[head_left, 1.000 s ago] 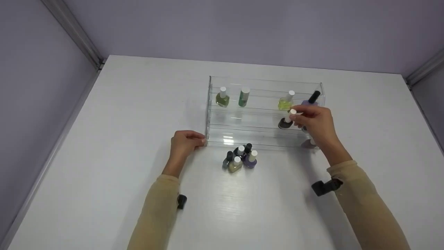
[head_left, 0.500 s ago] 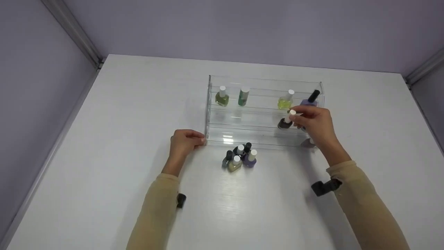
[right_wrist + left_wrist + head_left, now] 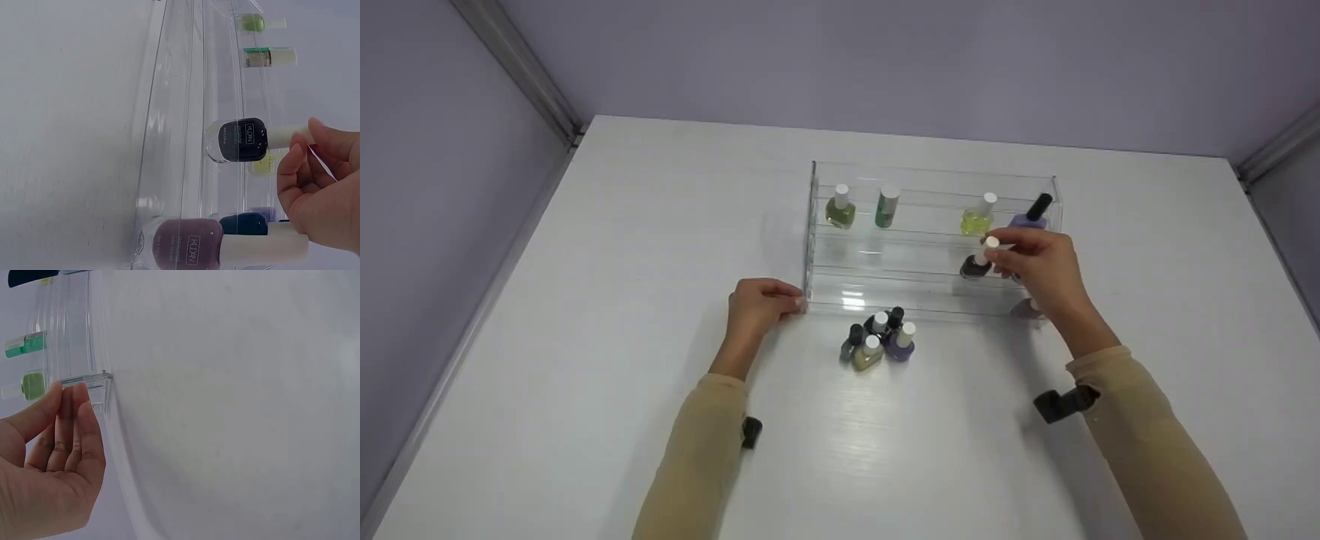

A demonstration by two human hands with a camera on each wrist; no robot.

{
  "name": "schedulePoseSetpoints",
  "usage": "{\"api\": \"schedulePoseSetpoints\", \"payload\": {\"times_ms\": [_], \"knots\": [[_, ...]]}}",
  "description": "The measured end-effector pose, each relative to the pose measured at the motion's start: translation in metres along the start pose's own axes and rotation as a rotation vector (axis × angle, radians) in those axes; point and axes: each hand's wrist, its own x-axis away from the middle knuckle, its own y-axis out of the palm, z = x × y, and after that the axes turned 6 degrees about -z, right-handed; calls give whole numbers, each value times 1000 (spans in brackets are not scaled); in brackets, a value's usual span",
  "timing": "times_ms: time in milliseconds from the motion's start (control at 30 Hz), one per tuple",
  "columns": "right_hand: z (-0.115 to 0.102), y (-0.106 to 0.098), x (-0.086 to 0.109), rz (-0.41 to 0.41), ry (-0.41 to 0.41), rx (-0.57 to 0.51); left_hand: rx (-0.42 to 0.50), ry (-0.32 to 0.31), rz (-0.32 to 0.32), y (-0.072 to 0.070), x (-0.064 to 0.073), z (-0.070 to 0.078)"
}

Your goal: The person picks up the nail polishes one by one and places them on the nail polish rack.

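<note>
White table (image 3: pixel 585 300), lilac wall (image 3: pixel 840 67) behind | on my remote feed, right hand (image 3: pixel 1039 266) pinches the white cap (image 3: pixel 991 243) of a dark polish bottle (image 3: pixel 975 267), at the middle tier of the clear rack (image 3: pixel 915 288) | left hand (image 3: pixel 757 307), thumb and fingertips clamped on its near left corner | bottle cluster (image 3: pixel 877 330) just in front

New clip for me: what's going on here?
A person's right hand pinches the white cap of a dark polish bottle at the clear rack's middle tier; whether it rests there is unclear. The left hand holds the rack's left front corner. Four bottles stand on the top tier, and five more cluster on the table in front.
</note>
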Motion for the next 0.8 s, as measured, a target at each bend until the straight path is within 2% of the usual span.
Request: {"api": "schedulePoseSetpoints", "payload": {"times_ms": [467,800], "knots": [[-1,-2,2,-46,-10,12,-11,-19,-2,-1,0,-1],[-1,-1,2,-55,-17,-37,2,6,9,0,1,-2]]}}
